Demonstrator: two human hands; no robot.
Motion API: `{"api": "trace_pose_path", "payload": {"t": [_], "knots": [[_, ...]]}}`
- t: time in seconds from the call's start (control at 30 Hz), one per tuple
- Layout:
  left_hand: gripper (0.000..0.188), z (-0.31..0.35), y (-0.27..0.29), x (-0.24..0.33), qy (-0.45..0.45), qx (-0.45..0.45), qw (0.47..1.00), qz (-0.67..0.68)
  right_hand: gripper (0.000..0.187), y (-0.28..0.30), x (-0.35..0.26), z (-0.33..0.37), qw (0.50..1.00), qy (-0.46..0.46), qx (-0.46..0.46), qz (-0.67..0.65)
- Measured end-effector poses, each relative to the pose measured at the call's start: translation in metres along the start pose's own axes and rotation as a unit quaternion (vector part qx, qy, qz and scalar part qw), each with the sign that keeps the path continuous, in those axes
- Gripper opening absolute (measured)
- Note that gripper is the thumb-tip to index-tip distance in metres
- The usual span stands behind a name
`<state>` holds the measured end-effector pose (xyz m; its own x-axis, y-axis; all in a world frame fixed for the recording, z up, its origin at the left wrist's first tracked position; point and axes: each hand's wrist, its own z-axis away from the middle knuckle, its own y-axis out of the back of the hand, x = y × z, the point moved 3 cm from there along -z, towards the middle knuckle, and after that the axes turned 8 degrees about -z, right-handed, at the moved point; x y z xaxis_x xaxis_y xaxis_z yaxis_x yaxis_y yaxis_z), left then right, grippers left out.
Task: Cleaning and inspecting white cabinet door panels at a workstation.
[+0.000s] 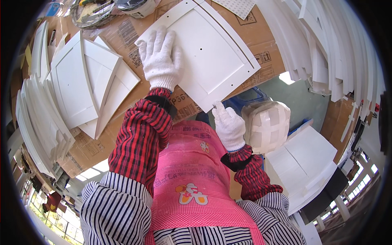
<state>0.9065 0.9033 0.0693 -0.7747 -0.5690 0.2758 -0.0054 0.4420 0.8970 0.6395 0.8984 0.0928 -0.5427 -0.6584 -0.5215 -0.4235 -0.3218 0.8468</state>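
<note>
A white framed panel (218, 61), like a cabinet door, lies on cardboard, with small dark holes and a dark groove along its far right side. My left hand (161, 61), in a white knit glove, rests flat on its left part, fingers stretched out. At the panel's near corner is my right hand (229, 126), gloved too, its fingers curled together and the fingertips at the edge. A small greyish bit shows at those fingertips; whether it is a held thing or the panel's corner I cannot make out.
Several white panels (73, 81) and strips (41, 126) are stacked at left. A tub (136, 7) and a coil (92, 16) sit at the back. White boards (351, 49) stand at right. A taped, padded stool (267, 126) and white sheets (304, 159) are near my right arm.
</note>
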Motion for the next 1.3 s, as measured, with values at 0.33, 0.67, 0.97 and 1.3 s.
{"api": "trace_pose_path", "payload": {"t": [0.33,0.67,0.97,1.3], "knots": [[0.043,0.000,-0.001,-0.003,-0.016,0.021,1.000,-0.014,0.029,0.000,-0.005,0.001,1.000,-0.026,-0.010,-0.015],[0.044,-0.001,-0.002,-0.002,-0.014,0.015,1.000,-0.013,0.027,-0.008,-0.010,-0.022,0.999,0.008,-0.049,-0.005],[0.043,-0.002,0.001,0.000,-0.012,0.012,1.000,-0.006,0.026,-0.006,-0.006,-0.024,0.998,0.056,-0.020,-0.018],[0.044,-0.001,-0.002,-0.003,-0.007,0.011,1.000,0.000,0.021,-0.009,-0.014,-0.022,0.997,0.056,-0.021,-0.041]]}}
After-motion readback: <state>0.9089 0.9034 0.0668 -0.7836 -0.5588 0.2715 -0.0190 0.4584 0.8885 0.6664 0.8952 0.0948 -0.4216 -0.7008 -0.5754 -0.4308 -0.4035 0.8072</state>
